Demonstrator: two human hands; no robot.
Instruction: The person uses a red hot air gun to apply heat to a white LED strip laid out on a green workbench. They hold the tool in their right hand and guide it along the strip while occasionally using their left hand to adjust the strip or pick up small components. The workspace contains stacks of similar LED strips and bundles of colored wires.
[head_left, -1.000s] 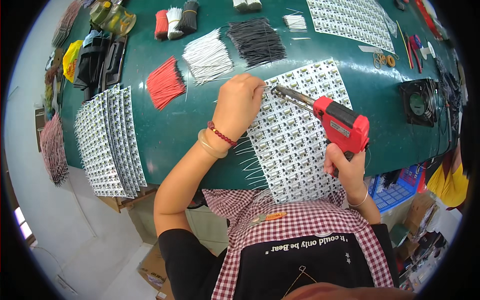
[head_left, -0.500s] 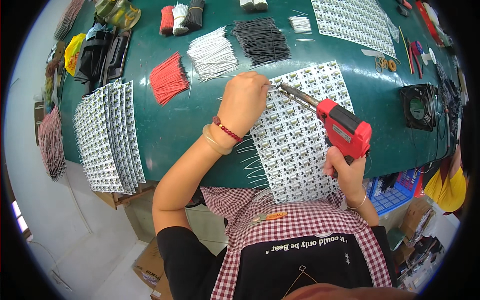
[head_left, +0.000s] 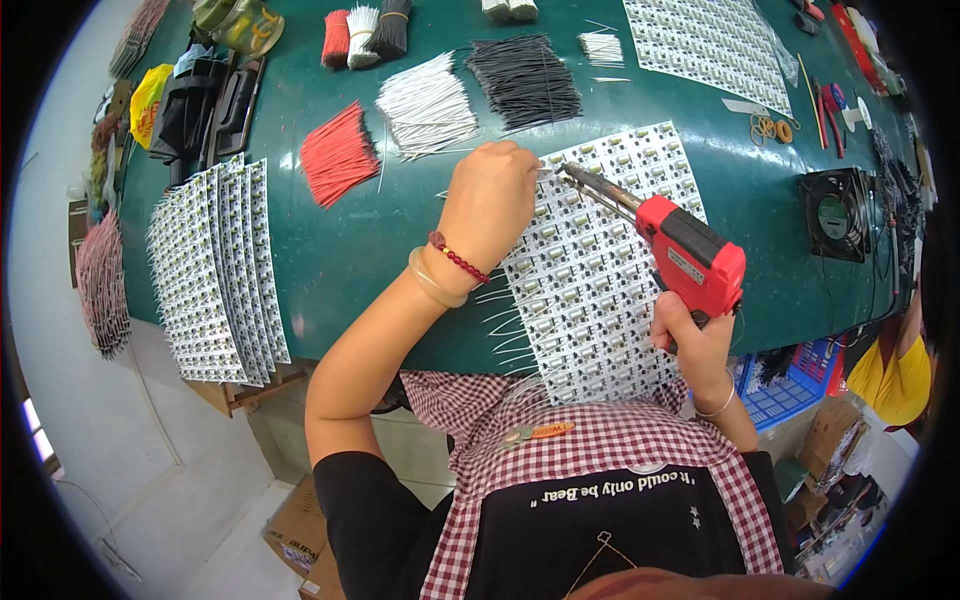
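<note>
A white panel of small circuit boards (head_left: 600, 290) lies before me on the green table, with several thin white wires sticking out along its left edge. My right hand (head_left: 695, 340) is wrapped round the grip of a red and black soldering gun (head_left: 695, 255). The gun's metal tip rests at or just above the upper left part of the panel. Close to that tip, my left hand (head_left: 492, 190) pinches a thin white wire (head_left: 545, 170) at the panel's top left corner. Its fingertips are partly hidden behind the hand.
Piles of red wires (head_left: 340, 155), white wires (head_left: 428, 105) and black wires (head_left: 523, 82) lie beyond my left hand. Stacked board panels (head_left: 215, 275) stand at the left. Another panel (head_left: 710, 50) lies far right, near a black fan (head_left: 838, 215). A blue basket (head_left: 790, 390) sits below the table's edge.
Very little differs. The soldering gun and my right hand have shifted slightly right, and my left hand stays at the same corner of the panel.
</note>
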